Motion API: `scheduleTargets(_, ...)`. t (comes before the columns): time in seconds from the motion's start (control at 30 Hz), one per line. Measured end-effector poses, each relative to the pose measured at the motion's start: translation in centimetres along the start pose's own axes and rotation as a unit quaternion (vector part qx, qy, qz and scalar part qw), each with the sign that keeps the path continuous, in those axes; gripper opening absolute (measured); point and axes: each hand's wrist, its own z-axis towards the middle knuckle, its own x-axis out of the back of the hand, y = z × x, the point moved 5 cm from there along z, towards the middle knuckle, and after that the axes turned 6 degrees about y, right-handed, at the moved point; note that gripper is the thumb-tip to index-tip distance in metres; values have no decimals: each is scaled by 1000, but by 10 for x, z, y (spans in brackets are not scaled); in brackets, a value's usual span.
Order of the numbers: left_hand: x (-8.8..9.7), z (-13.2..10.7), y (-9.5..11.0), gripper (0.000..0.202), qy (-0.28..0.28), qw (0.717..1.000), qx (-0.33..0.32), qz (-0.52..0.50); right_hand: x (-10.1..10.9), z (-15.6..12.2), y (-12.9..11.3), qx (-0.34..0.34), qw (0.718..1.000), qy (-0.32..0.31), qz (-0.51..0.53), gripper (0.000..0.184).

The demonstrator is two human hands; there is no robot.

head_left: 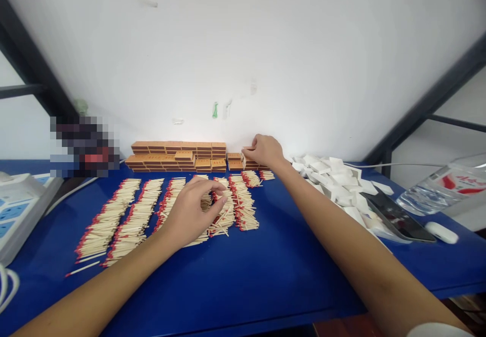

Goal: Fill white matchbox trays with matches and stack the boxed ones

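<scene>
My right hand [266,150] reaches to the back of the table, its fingers closed on an orange matchbox [248,148] that is mostly hidden behind them. Just below it are more matchboxes [235,165] in a low stack. My left hand [193,206] hovers over the rows of red-tipped matches [243,202], fingers curved, with a gap between thumb and fingertips and nothing visible in it. It covers part of the middle rows. To its left, further match rows [110,220] slant across the table. Behind them stands a longer stack of matchboxes [163,162] against the wall.
White matchbox trays [330,175] lie heaped at right, beside a dark phone [398,215], a white earphone case [441,232] and a tilted water bottle [436,190]. At left sits a power strip [18,205] with cables. The blue table [273,276] meets a white wall.
</scene>
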Motion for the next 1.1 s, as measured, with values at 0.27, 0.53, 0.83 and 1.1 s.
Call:
scheduleTargets(0.27, 1, -1, 1, 11, 6, 1000, -2, -4, -4, -12, -36, 84, 994, 50, 50, 35)
scheduleTargets(0.53, 1, -1, 4, 9, 7, 1000, -14, -6, -20, -19, -44, 153, 987, 38, -38, 21)
scheduleTargets(0.83, 0, -1, 3, 10, 7, 1000, -14, -8, -26, -27, -56, 270, 962, 26, -21, 35)
scheduleTargets(1.1, -1, -2, 1, 11, 12, 1000, -19, -9, -32, -23, -54, 305, 951, 43, -35, 33)
